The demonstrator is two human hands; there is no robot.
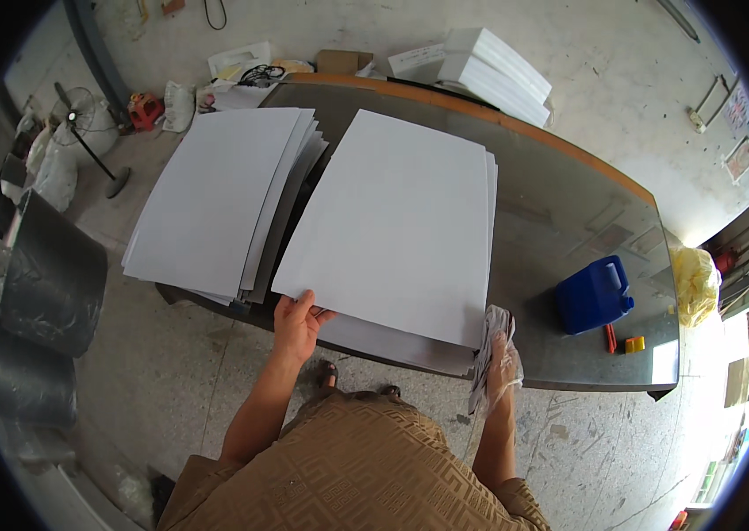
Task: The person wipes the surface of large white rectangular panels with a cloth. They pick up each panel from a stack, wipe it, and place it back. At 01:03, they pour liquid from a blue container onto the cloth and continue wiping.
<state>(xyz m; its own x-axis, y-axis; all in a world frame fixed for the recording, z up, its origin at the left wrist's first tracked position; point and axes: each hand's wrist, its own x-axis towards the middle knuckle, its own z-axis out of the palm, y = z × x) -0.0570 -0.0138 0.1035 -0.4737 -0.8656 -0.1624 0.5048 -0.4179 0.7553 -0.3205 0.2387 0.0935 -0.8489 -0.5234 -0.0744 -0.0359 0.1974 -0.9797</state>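
Observation:
Two stacks of large white sheets lie side by side on a dark glossy table. With my left hand [301,326] I pinch the near left corner of the top sheet [401,221] on the right stack, thumb on top. That edge sits slightly apart from the greyish sheet [396,343] showing underneath. My right hand [503,363], wrapped in thin clear plastic, is closed on a crumpled grey-white rag [483,363] beside the sheet's near right corner. The left stack [219,195] has uneven, fanned edges along its right side.
On the table's [560,203] right part stand a blue jug [594,296], a red-handled tool [610,338] and a small yellow object [634,345]. White foam blocks [498,75] are behind the far edge. A fan [82,124] and dark rolls [51,274] stand at left.

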